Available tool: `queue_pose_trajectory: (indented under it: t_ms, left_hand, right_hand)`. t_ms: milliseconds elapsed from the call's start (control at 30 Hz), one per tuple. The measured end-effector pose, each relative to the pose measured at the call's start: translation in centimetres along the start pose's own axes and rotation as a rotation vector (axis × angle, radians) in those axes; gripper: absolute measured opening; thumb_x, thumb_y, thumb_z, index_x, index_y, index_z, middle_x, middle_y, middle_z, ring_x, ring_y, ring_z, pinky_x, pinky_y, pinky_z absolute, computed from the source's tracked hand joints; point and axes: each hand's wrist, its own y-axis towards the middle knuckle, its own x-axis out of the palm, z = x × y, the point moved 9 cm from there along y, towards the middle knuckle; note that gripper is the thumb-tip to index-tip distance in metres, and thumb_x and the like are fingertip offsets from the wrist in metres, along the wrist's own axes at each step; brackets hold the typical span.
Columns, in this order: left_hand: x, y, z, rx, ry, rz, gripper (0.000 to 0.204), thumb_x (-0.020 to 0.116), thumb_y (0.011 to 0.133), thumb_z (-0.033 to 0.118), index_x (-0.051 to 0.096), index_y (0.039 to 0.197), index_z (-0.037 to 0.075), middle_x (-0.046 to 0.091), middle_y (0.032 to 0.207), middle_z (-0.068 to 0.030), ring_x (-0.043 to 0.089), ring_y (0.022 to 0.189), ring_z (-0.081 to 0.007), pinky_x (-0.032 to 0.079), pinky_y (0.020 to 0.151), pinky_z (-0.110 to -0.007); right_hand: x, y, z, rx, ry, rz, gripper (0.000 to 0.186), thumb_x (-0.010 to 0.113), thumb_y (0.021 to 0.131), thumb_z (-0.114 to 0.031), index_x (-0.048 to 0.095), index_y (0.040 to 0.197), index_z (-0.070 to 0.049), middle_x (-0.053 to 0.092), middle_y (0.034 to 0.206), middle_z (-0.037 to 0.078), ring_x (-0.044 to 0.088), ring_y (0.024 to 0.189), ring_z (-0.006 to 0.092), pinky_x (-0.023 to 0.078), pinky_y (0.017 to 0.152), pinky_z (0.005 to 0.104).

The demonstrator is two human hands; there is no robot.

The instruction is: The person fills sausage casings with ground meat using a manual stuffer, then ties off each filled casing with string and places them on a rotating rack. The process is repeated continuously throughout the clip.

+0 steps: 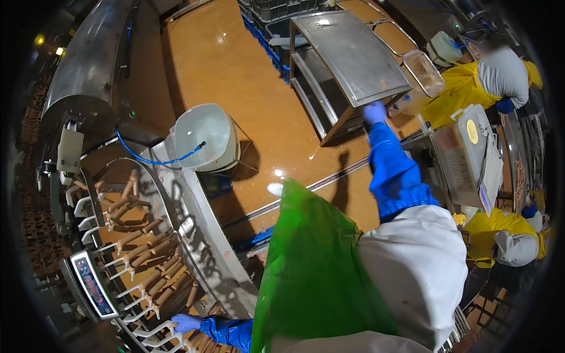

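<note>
My left hand (185, 322), in a purple glove with a blue sleeve, is low at the left. It touches the white prongs (152, 330) of a curved conveyor (194, 212) carrying several brown sausages (147, 253). Its fingers point left, and whether they grip anything is unclear. My right hand (375, 112), gloved the same way, is stretched far forward. It sits at the front corner of a steel table (353, 53), next to a clear plastic tub (425, 72). Only the back of that hand shows. A green apron (312, 270) covers my front.
A digital scale display (91, 285) stands left of the conveyor. A white bucket (206, 138) with a blue hose (153, 160) sits on the wet brown floor (235, 70). At the right are two people in yellow aprons (465, 88), with a lidded clear box (471, 153) between them.
</note>
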Motion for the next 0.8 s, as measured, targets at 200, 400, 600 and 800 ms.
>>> queue_pose_trajectory:
  t_ms: [200,400,600,800]
  left_hand:
    - [-0.5,-6.3,-5.9,-0.682,-1.45,0.137,0.031,0.052,0.098,0.023,0.058,0.098,-0.008,0.06,0.083,-0.0163,0.056,0.069,-0.0233,0.047,0.061,-0.035]
    - [-7.4,-8.8,-7.4,-0.819,-2.125,0.129,0.034,0.049,0.101,0.029,0.052,0.102,-0.005,0.05,0.076,-0.0072,0.043,0.061,-0.0149,0.041,0.056,-0.032]
    - [-16.0,-11.7,-12.5,-0.462,-1.679,0.257,0.045,0.05,0.102,0.026,0.047,0.131,-0.008,0.054,0.115,-0.0193,0.053,0.101,-0.0282,0.043,0.093,-0.041]
    - [-16.7,-17.1,-13.6,-0.278,-1.329,0.25,0.049,0.052,0.097,0.019,0.041,0.137,-0.007,0.041,0.138,-0.0238,0.04,0.128,-0.0365,0.03,0.11,-0.045]
  right_hand:
    - [11.4,-24.3,-31.9,-0.523,0.374,-0.647,0.023,0.056,0.088,-0.025,0.073,0.087,-0.009,0.07,0.084,0.017,0.068,0.079,0.0354,0.053,0.068,0.0458]
    - [-1.9,-60.0,-55.5,-1.304,0.647,-1.661,0.05,0.058,0.095,-0.051,0.061,0.114,-0.005,0.065,0.107,0.015,0.063,0.098,0.0275,0.05,0.085,0.0408]
    - [-20.1,-79.0,-62.7,-1.555,1.22,-2.015,0.048,0.038,0.102,-0.043,0.058,0.112,-0.001,0.065,0.101,0.021,0.06,0.089,0.0337,0.046,0.083,0.0447]
    - [-18.0,-84.1,-58.3,-1.683,0.757,-1.92,0.038,0.048,0.091,-0.029,0.067,0.1,0.002,0.067,0.099,0.026,0.064,0.088,0.0411,0.049,0.081,0.0485]
